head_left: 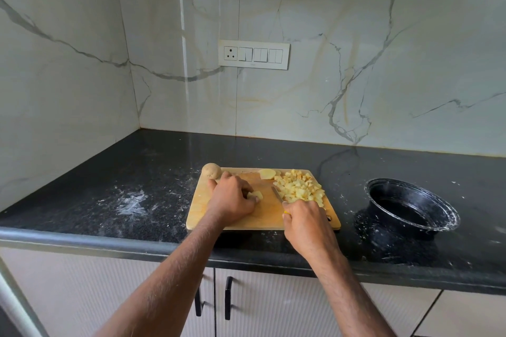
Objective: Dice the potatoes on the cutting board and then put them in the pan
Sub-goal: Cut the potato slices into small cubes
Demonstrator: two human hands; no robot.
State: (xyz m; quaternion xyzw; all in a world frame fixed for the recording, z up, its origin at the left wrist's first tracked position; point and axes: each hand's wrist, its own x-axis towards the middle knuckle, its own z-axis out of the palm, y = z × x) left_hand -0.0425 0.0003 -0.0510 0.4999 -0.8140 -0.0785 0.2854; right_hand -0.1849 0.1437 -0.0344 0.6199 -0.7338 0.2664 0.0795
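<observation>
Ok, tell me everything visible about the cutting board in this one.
The cutting board is a light wooden rectangle with rounded corners, lying flat on the black countertop near its front edge. A pile of diced potato covers its far right part, a peeled piece lies at the far edge, and a whole potato sits at its far left corner. Both hands work over it.

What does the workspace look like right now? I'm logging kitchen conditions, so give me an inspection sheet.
Surface: black counter, white powdery smears on it.
Job's things: cutting board holds diced potato pile, peeled half, whole potato at its far left corner; black pan to the right, no potato seen inside.
Clutter: nothing seen.
Grippers: left hand holds potato piece; right hand grips knife.
Cables: nothing seen.
Surroundings: marble wall, switch panel, cabinet doors below.
</observation>
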